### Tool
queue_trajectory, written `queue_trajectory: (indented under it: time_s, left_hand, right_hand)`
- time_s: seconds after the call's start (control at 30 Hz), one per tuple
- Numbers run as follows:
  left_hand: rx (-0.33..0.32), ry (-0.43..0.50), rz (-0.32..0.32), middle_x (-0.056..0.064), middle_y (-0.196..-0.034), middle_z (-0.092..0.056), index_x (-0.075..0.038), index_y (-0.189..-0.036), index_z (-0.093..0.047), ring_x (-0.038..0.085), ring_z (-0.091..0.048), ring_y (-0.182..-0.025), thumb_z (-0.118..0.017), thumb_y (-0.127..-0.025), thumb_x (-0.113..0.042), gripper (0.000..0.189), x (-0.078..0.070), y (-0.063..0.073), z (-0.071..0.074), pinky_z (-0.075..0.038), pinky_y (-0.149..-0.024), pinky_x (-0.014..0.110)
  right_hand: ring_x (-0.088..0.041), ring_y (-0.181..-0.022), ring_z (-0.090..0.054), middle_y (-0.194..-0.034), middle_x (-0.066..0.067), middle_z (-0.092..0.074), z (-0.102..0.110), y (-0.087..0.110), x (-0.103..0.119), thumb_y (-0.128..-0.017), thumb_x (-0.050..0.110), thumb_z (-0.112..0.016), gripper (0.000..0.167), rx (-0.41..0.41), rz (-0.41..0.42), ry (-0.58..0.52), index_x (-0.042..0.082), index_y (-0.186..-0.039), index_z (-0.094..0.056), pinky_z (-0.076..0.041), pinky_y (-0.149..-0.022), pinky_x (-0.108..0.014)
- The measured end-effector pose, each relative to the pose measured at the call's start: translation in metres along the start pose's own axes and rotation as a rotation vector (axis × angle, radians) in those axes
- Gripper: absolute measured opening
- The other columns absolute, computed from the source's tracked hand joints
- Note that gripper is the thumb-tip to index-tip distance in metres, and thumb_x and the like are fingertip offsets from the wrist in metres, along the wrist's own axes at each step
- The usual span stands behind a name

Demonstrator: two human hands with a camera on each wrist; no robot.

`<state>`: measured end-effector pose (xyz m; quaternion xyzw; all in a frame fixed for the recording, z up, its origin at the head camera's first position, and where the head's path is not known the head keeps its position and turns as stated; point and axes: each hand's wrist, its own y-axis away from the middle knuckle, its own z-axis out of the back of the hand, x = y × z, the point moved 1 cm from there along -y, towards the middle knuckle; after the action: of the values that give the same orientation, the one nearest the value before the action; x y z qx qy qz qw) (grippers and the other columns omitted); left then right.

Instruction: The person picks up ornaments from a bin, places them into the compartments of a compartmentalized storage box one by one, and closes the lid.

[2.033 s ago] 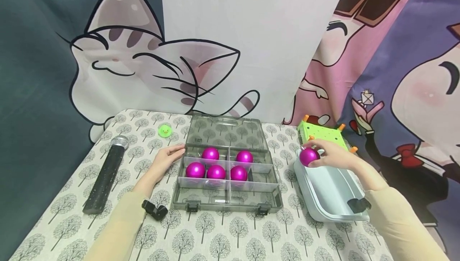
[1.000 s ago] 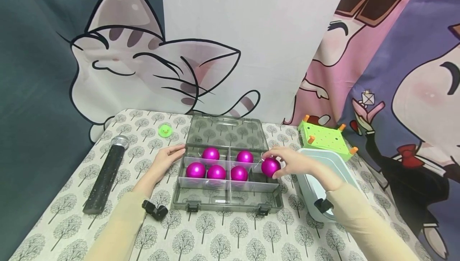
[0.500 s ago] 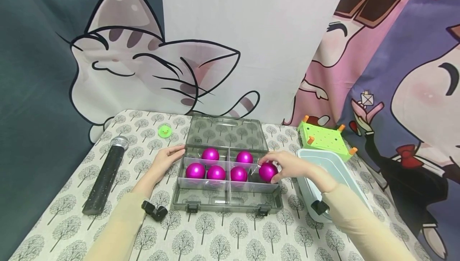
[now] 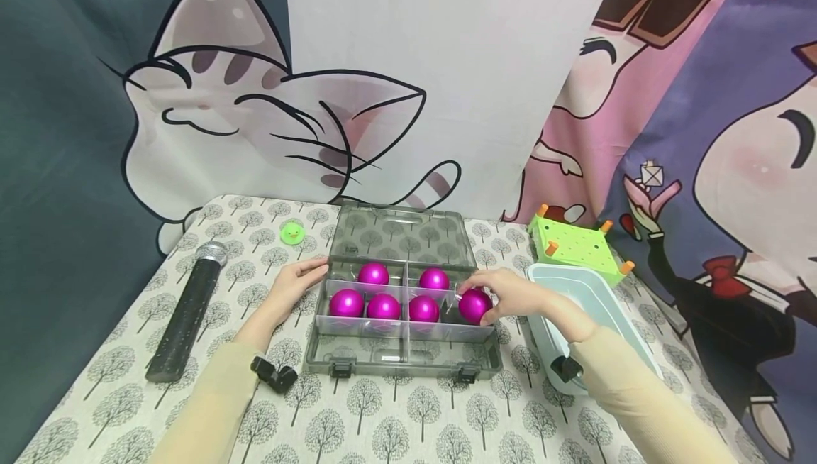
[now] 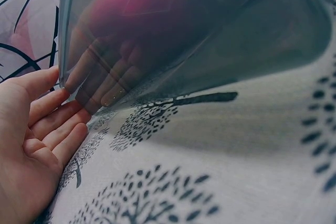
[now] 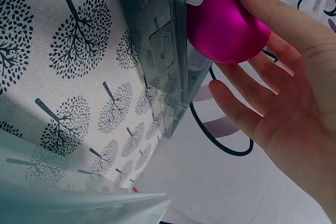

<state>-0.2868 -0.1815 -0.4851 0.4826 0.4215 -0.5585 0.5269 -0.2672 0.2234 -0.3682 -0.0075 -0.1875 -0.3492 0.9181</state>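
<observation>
In the head view a smoky see-through divided box lies with its lid folded back. My right hand holds a magenta Christmas ball between thumb and fingers, down in the middle row's right end. The right wrist view shows that ball beside the box's wall. Several like it sit in the box, such as a back-row ball and a middle-row ball. With fingers extended, my left hand touches the box's left side; the left wrist view shows its fingertips against the wall.
A pale blue tub stands to the right, under my right forearm. Behind it is a green block with orange pegs. A black microphone and a small green duck toy lie on the left side.
My right hand has carried the Christmas ball from over the tub leftward and lowered it into the box's middle row. The left hand has stayed in place.
</observation>
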Motion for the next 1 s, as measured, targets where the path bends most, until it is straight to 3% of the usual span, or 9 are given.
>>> queue_trajectory:
  time_s: [0.67, 0.87, 1.0]
  left_hand:
    - [0.005, 0.007, -0.012, 0.022, -0.147, -0.046, 0.002, -0.138, -0.050, 0.037, -0.037, -0.141, -0.062, -0.096, -0.027, 0.052, 0.0037, -0.0010, -0.0004, -0.025, -0.121, 0.050]
    - [0.011, 0.019, -0.012, 0.022, -0.146, -0.047, 0.003, -0.138, -0.050, 0.037, -0.038, -0.140, -0.061, -0.096, -0.025, 0.052, 0.0051, -0.0016, -0.0004, -0.025, -0.120, 0.051]
    - [0.010, 0.020, -0.007, 0.021, -0.147, -0.047, 0.002, -0.138, -0.050, 0.037, -0.038, -0.141, -0.062, -0.096, -0.026, 0.052, 0.0054, -0.0027, -0.0001, -0.026, -0.120, 0.050]
  right_hand:
    - [-0.034, -0.118, -0.060, -0.127, -0.011, -0.065, -0.0015, -0.0025, 0.0052, -0.070, 0.010, -0.083, 0.059, 0.029, -0.015, 0.003, 0.003, -0.124, -0.061, -0.046, -0.104, -0.057]
    - [-0.035, -0.112, -0.062, -0.124, -0.012, -0.066, -0.0005, -0.0013, 0.0045, -0.073, 0.007, -0.080, 0.055, 0.043, -0.055, -0.056, 0.003, -0.124, -0.060, -0.049, -0.100, -0.055]
    - [-0.033, -0.111, -0.062, -0.123, -0.012, -0.066, 0.0008, -0.0009, 0.0035, -0.076, 0.009, -0.078, 0.051, 0.034, -0.059, -0.038, 0.004, -0.124, -0.061, -0.050, -0.100, -0.054]
